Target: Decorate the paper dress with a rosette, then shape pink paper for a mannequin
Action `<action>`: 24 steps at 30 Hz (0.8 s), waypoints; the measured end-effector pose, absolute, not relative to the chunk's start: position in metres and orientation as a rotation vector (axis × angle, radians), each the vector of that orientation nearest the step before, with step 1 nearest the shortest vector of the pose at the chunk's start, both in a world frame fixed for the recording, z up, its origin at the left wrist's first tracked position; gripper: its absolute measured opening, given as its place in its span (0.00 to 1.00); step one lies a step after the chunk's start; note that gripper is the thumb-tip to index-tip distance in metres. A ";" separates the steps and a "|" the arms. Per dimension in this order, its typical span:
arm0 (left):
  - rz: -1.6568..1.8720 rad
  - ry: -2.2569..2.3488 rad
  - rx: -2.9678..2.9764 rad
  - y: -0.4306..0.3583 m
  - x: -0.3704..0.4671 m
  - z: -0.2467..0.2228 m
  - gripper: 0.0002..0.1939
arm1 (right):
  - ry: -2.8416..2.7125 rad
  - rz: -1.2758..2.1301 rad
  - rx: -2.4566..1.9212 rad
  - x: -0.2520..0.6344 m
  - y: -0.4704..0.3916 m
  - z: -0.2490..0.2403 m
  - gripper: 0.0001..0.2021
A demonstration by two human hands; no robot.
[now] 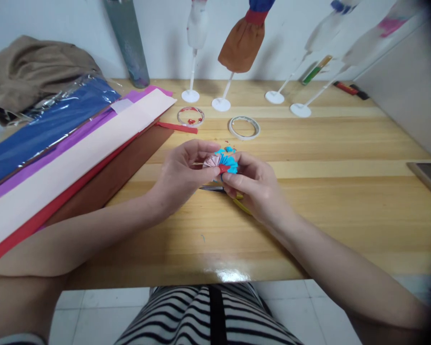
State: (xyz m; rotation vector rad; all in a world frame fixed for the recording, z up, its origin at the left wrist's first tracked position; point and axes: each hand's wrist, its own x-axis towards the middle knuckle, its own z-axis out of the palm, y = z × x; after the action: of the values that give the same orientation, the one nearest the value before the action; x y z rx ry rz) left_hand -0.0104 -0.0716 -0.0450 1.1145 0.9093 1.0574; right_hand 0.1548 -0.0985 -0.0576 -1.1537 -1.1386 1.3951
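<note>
Between my two hands is a small pleated paper rosette, pale pink on the left, bright blue on the right, with a red piece at its middle. My left hand pinches its pink side between thumb and fingers. On the blue side, my right hand is closed with thumb and fingertips. Beneath the right hand lie scissors with yellow handles, partly hidden, their dark blades pointing left. Just beyond the rosette, small blue paper scraps rest on the table.
Coloured paper sheets are stacked at left, near a brown cloth. Two tape rolls and a red strip lie ahead. Small mannequins on white stands line the back. A dark flat object sits at the right edge.
</note>
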 end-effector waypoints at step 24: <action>0.889 0.828 0.891 -0.065 -0.011 -0.040 0.11 | -1.191 1.324 -1.188 0.156 -0.098 -0.063 0.22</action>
State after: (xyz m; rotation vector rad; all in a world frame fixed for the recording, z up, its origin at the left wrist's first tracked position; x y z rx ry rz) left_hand -0.0113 -0.0650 -0.0398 0.8908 0.8281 0.8893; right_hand 0.1558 -0.0979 -0.0632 -1.1877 -1.1911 1.3241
